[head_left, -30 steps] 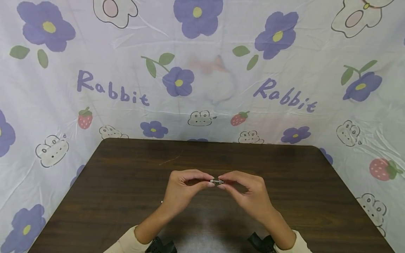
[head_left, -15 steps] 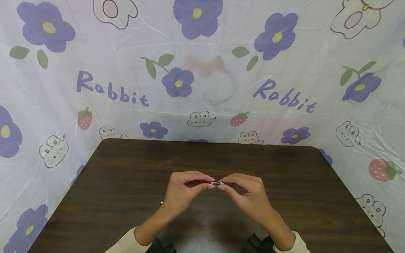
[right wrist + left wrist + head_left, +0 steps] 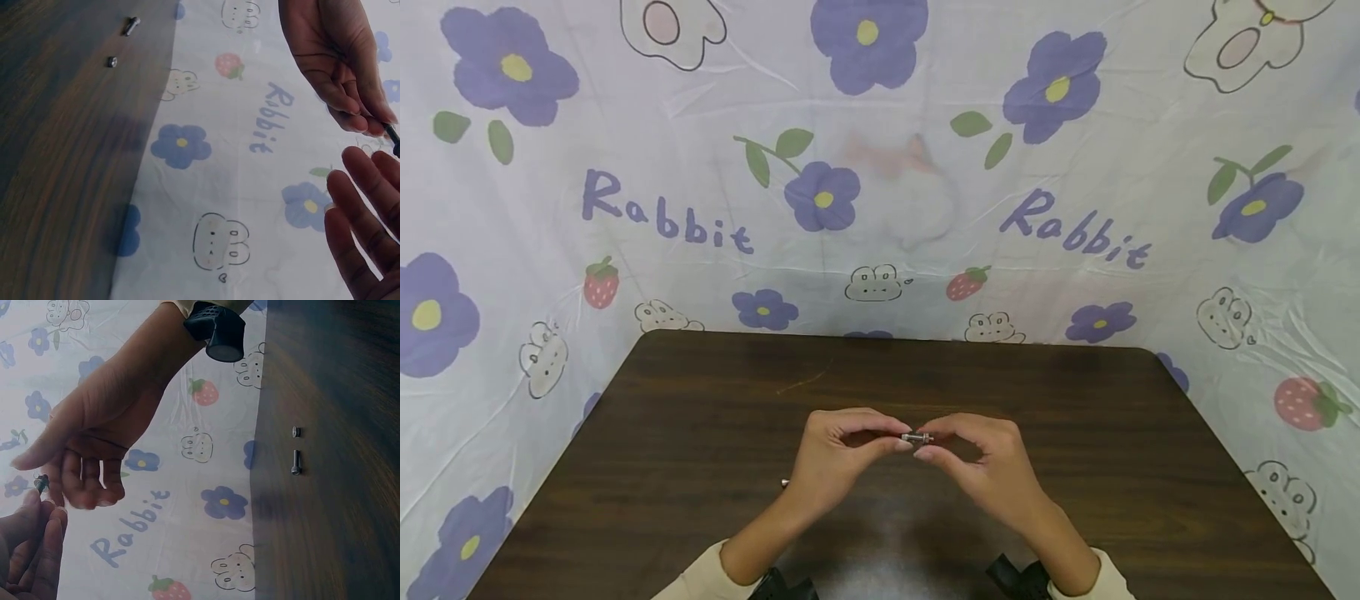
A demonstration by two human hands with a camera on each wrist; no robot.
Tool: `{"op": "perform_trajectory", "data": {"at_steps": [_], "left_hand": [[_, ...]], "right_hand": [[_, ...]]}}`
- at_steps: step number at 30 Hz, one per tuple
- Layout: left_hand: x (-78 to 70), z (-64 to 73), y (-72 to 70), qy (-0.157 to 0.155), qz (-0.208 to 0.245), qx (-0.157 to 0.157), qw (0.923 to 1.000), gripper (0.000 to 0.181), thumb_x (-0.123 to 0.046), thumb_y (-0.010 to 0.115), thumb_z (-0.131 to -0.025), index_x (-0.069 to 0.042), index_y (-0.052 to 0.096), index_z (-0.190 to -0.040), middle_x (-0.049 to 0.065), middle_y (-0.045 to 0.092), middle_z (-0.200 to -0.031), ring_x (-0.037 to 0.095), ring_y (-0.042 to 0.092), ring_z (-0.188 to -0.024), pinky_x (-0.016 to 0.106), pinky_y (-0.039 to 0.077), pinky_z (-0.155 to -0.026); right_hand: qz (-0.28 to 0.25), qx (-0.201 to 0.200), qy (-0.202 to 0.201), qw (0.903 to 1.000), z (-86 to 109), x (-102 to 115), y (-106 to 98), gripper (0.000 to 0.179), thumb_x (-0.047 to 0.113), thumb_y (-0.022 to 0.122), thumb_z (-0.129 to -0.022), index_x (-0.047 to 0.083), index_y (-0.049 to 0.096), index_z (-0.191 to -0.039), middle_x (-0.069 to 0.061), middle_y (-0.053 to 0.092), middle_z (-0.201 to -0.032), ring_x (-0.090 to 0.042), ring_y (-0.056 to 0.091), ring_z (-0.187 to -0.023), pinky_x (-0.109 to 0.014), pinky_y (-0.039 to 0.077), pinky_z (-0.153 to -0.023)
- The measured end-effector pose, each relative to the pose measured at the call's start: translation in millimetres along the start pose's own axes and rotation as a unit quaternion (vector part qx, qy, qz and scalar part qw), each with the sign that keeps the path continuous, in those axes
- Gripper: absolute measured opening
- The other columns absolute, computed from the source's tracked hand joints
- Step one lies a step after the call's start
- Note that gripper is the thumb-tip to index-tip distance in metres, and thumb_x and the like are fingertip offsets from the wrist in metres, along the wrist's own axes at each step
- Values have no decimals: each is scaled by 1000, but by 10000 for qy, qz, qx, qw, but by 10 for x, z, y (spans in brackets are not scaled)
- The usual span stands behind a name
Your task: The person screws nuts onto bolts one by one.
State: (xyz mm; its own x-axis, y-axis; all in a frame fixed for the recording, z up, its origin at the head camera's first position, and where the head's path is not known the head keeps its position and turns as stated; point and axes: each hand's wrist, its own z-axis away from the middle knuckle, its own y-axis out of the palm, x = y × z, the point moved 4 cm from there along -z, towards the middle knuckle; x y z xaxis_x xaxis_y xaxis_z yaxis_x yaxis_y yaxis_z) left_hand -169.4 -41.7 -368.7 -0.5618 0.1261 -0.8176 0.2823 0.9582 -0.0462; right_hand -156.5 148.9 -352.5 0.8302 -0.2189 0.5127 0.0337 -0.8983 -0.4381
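Observation:
My left hand (image 3: 835, 458) pinches one end of a small metal bolt (image 3: 915, 437) between thumb and fingertips, above the table. A nut (image 3: 928, 437) appears to sit on the bolt's other end, in front of my right hand (image 3: 981, 454). The right thumb stands off from the nut in the left wrist view; its index finger is close, and contact is hard to tell. Another bolt (image 3: 296, 464) and a loose nut (image 3: 296, 432) lie on the tabletop. In the head view, my left wrist mostly hides them.
The dark wooden table (image 3: 700, 400) has rounded far corners. Behind and beside it hangs a white cloth (image 3: 880, 108) printed with flowers and rabbits. Black wrist cameras (image 3: 1018, 575) sit at both cuffs.
The right thumb has moved slightly away from its index finger, off the nut. The left hand keeps its pinch on the bolt, and both hands have shifted very slightly.

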Motion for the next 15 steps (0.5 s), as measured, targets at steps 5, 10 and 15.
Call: {"op": "perform_trajectory", "data": {"at_steps": [5,10,15], "left_hand": [[13,-5,-4,-43,-47,-50,10000,9,-2,81,-85,-1,79,-94,8,77,-89,19,74,-80,38,62,-68],[16,1,-11,-33,-30,-52,10000,10,-1,81,-85,-1,79,-95,8,77,-89,19,74,-79,38,62,-68],[11,-7,-12,19,3,-34,10000,10,-1,80,-85,-1,79,-95,9,77,-89,20,75,-80,39,62,-69]], "right_hand": [[133,-185,-285,9993,-3,6,-14,32,6,86,-81,4,74,-110,-9,77,-99,-17,73,-81,-23,59,-77],[116,-246,-516,9983,-3,1,-21,37,-6,86,-74,4,75,-108,-9,77,-97,-19,74,-83,-24,59,-77],[121,-277,-638,9975,-16,0,-22,31,-4,85,-77,4,76,-105,-7,77,-94,-20,74,-83,-24,59,-77]]}}
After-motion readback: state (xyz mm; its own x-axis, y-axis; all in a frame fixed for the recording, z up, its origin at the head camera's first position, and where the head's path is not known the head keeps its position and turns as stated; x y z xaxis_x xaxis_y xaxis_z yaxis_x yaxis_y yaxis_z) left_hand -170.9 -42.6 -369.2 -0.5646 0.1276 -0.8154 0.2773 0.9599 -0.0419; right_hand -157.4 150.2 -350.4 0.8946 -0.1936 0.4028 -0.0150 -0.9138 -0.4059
